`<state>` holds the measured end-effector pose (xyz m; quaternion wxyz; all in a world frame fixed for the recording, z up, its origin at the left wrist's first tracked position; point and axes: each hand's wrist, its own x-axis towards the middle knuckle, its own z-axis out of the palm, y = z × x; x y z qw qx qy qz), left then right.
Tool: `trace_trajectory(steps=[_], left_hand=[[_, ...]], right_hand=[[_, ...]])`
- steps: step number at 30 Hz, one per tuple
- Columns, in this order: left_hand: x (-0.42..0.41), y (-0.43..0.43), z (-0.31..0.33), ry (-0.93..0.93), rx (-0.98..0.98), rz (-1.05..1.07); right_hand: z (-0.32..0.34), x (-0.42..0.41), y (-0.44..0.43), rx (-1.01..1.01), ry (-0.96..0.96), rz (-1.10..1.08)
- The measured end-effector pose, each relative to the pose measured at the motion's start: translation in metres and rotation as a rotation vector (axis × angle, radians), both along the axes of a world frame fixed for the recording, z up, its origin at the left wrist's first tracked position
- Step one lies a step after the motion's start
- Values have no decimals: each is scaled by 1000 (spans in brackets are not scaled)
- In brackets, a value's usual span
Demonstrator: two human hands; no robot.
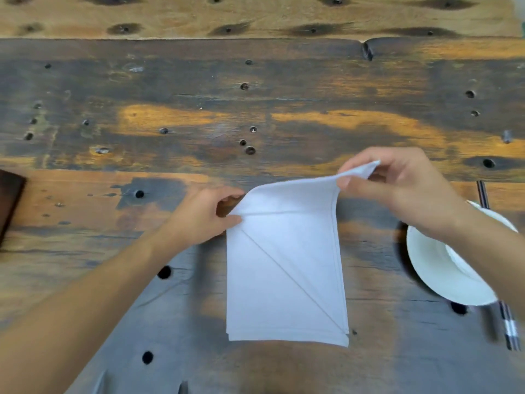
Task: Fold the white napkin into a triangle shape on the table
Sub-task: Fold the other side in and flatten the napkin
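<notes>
The white napkin [287, 268] lies on the worn wooden table [199, 123] in front of me, folded into a tall rectangle with a diagonal crease running from upper left to lower right. My left hand [204, 217] pinches its upper left corner against the table. My right hand [397, 189] grips the upper right corner between thumb and fingers and holds it lifted off the table, so the top edge curves up toward the right.
A white bowl on a plate [443, 268] stands at the right, partly under my right forearm, with dark chopsticks [508, 328] beside it. A dark brown object [10, 200] lies at the left edge. The table has many small holes.
</notes>
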<state>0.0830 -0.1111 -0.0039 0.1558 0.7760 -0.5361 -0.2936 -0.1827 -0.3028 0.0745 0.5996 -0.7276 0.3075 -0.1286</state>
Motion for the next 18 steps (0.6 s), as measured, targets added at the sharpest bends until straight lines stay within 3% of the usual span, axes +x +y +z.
trace_trajectory(steps=[8, 14, 18], left_hand=[[-20, 45, -26, -211, -124, 32], [-33, 57, -38, -424, -267, -41], [-40, 64, -41, -512, -207, -69]], right_hand=[[11, -65, 65, -236, 99, 69], [-39, -105, 108, -558, 211, 120], [-84, -119, 141, -767, 197, 172]])
